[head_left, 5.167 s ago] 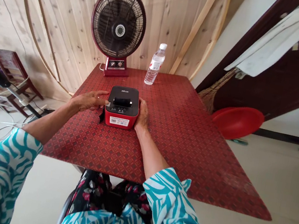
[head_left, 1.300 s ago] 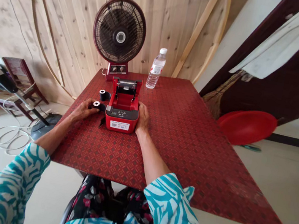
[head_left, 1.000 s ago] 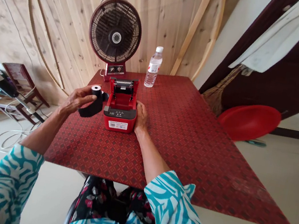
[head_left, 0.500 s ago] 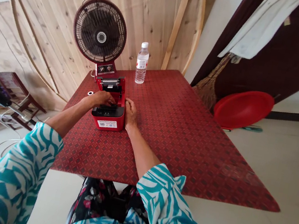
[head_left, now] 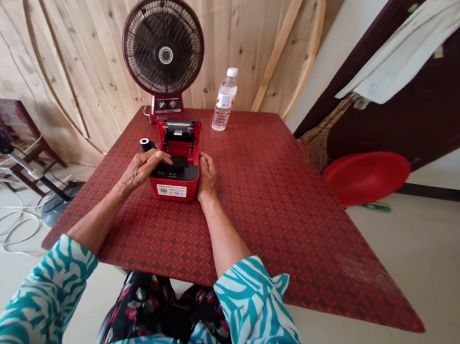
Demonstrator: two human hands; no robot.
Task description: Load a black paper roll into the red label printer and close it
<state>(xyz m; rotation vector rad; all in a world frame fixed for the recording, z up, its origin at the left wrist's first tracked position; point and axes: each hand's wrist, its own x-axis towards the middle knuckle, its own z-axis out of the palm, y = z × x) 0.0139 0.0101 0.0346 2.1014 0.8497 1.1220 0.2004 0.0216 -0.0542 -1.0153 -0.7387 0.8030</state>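
Note:
A red and black label printer (head_left: 172,190) stands on the table with its lid raised, its inner roller and compartment exposed. My left hand (head_left: 140,169) rests at its front left corner. One finger stretches over the black front part, and the other fingers are partly hidden; nothing shows in this hand. Against the printer's right side lies my right hand (head_left: 208,178), its fingers curved along the wall and gripping it. Close behind my left hand, a black roll with a white core (head_left: 144,144) stands beside the printer.
Behind the printer stands a table fan (head_left: 165,54), with a water bottle (head_left: 225,100) to its right. The red patterned tabletop (head_left: 274,221) stretches to the right. On the floor are a red basin (head_left: 366,178) at right and coiled cable (head_left: 10,222) at left.
My left hand has drawn back from inside the printer to its front left edge, uncovering the compartment and the black roll. My right hand stays at the side. The view has shifted slightly.

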